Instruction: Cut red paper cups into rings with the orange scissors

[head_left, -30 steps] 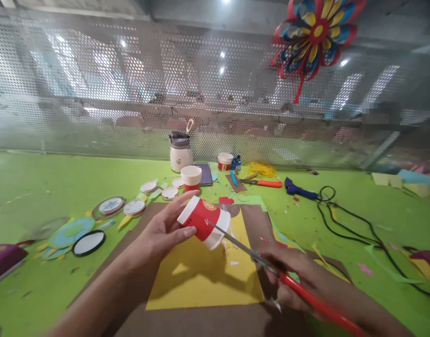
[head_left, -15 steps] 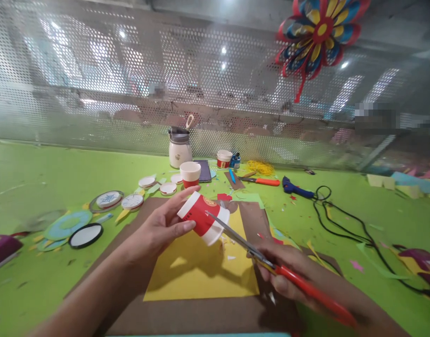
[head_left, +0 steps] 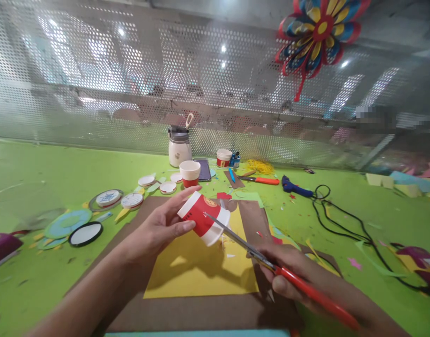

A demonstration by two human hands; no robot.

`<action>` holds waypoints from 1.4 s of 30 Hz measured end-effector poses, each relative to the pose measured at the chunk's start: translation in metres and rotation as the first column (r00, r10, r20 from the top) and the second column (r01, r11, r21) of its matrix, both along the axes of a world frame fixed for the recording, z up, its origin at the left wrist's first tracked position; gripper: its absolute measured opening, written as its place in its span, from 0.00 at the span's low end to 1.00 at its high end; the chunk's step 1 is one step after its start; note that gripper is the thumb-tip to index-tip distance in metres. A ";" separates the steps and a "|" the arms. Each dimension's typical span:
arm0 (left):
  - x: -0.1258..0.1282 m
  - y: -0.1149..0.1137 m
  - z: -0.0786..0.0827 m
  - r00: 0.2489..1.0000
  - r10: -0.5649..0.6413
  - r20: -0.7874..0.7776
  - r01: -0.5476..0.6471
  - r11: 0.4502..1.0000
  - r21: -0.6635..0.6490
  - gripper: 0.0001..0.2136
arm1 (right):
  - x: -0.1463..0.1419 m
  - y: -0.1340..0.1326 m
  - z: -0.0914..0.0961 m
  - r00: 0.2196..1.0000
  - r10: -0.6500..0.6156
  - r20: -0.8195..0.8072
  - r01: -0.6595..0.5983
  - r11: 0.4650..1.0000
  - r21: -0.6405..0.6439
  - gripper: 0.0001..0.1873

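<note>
My left hand (head_left: 166, 220) grips a red and white paper cup (head_left: 203, 216) by its base end, tilted with its other end down to the right. In my right hand (head_left: 283, 262) is a pair of scissors (head_left: 302, 281) with red handles. The blade tips rest against the red side of the cup, with the blades crossing its lower right end. Whether the tips have pierced the wall I cannot tell. Below the cup lies a yellow sheet (head_left: 201, 271) on brown cardboard (head_left: 201, 314), with small white scraps on it.
Behind stand another paper cup (head_left: 190, 174), a white bottle (head_left: 180, 150) and a third cup (head_left: 224, 158). A red-handled knife (head_left: 266, 180) and a blue glue gun (head_left: 297, 188) with a black cord lie to the right. Cut paper rounds (head_left: 132, 201) are at left.
Almost nothing has moved. The scissor tips have shifted very slightly along the cup's red side, and the whole view has tilted a touch.
</note>
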State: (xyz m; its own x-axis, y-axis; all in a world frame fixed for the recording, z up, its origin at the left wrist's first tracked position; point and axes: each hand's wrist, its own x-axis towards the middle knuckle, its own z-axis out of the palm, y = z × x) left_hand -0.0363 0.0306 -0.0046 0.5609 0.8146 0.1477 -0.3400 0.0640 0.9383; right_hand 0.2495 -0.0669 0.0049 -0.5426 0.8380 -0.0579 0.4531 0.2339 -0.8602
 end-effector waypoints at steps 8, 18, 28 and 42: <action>0.000 -0.002 0.001 0.999 0.041 -0.011 -0.041 0.999 -0.005 0.26 | 0.001 0.000 -0.008 0.998 0.040 -0.053 -0.036 0.997 0.069 0.26; -0.002 -0.003 0.000 0.996 0.076 -0.046 -0.075 0.997 0.023 0.29 | -0.001 0.000 -0.015 0.999 0.033 -0.038 -0.027 0.986 0.162 0.23; -0.002 -0.002 0.002 0.992 0.058 -0.111 -0.050 0.996 0.075 0.31 | -0.002 0.002 -0.008 1.000 0.014 -0.018 -0.012 0.993 0.116 0.25; -0.002 -0.003 0.004 0.991 0.032 -0.134 -0.020 0.995 0.094 0.29 | -0.004 0.000 -0.012 0.999 0.004 -0.050 0.001 0.994 0.107 0.29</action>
